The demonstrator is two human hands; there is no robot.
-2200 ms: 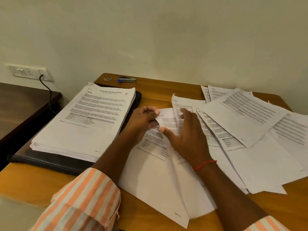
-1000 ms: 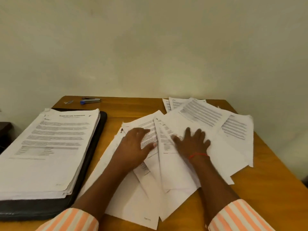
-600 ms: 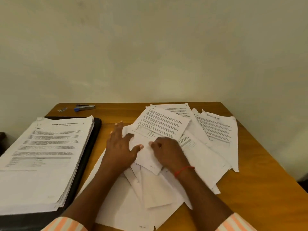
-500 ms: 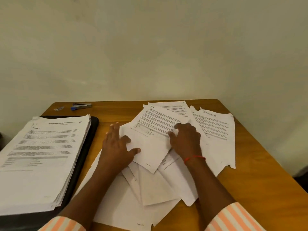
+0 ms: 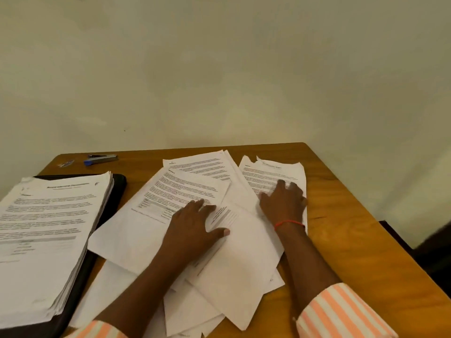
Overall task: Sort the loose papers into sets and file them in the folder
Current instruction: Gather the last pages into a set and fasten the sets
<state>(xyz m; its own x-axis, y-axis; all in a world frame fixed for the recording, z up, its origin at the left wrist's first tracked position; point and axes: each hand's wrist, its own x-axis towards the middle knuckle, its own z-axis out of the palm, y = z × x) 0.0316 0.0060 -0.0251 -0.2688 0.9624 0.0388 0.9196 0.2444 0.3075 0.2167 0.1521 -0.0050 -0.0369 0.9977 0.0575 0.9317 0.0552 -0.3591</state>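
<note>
Left hand: my left hand (image 5: 195,228) lies flat on the loose papers (image 5: 244,276) at mid-tabletop, with its fingers spread, its thumb out to the right and its palm pressing down
Right hand: my right hand (image 5: 283,203) rests open and spread on a printed sheet (image 5: 271,174) at the pile's far right, with a red thread (image 5: 290,223) round the wrist; the fingertips are a little blurred
Loose papers: white sheets overlap in a fan across the middle of the wooden tabletop (image 5: 353,240); some show print, some are blank
Folder: the black folder (image 5: 117,191) lies at the left, just beside the fan, under a thick stack (image 5: 48,228) with a printed page on top
Stapler: a blue-tipped stapler (image 5: 102,159) sits at the far left corner; a small metal item (image 5: 66,163) beside it is too small for me to name
Sleeves: orange-and-white striped cuffs (image 5: 341,313) show at the bottom edge
</note>
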